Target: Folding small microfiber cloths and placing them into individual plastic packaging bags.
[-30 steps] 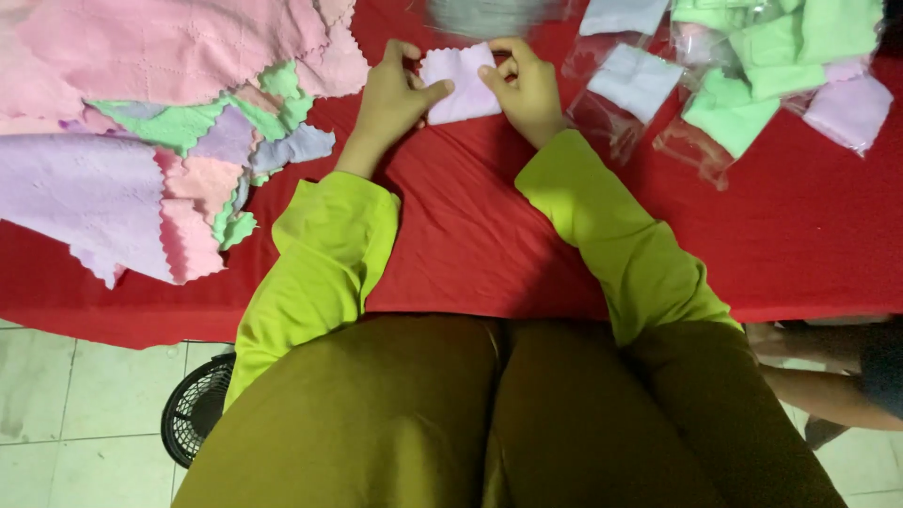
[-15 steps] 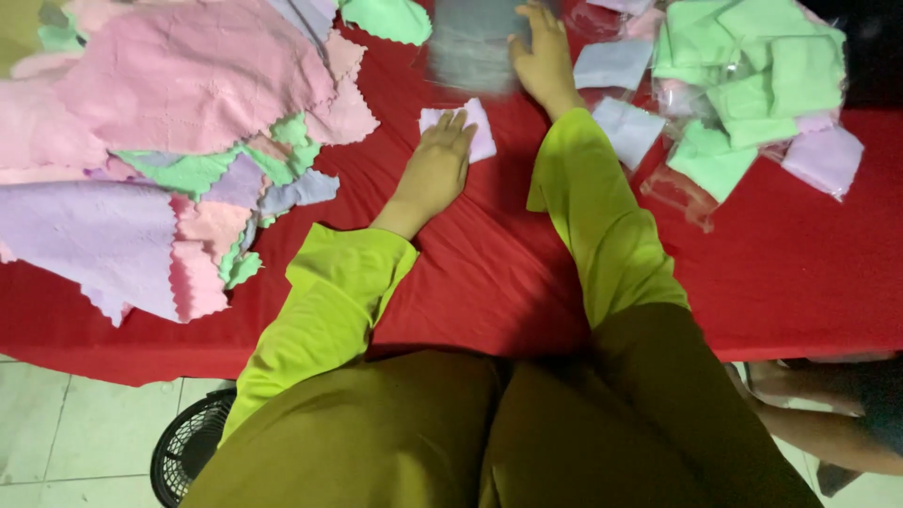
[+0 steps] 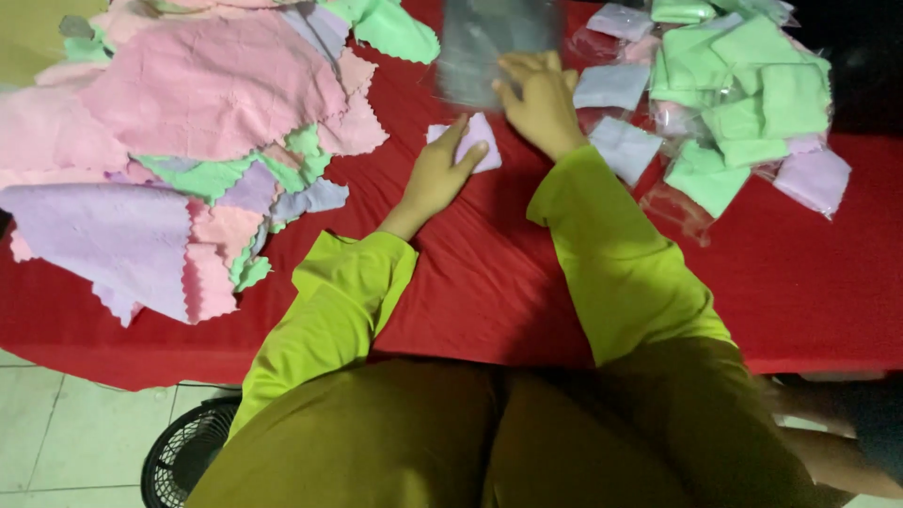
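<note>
red-clothed table (image 3: 489, 282) over pale tiles; left hand (image 3: 437, 174) lay flat-fingered on the folded lilac cloth (image 3: 482, 143) (long axis unclear), right hand (image 3: 538, 99) just beside pinched a clear bag (image 3: 489, 47).

Clear plastic sleeve (image 3: 489, 56) beside bagged cloths (image 3: 743, 103).

This looks like a small packing workroom, perhaps set up in a home. The landmark is a surface covered in plain red cloth (image 3: 470, 282). To its left end lies a loose heap of pink, lilac and mint cloths with zigzag-cut edges (image 3: 188, 122); at its right end sits a pile of folded cloth squares in clear plastic sleeves (image 3: 743, 103). Below the surface, pale floor tiles (image 3: 56, 423) show, with a round black fan grille (image 3: 183, 456) standing on them.
</note>
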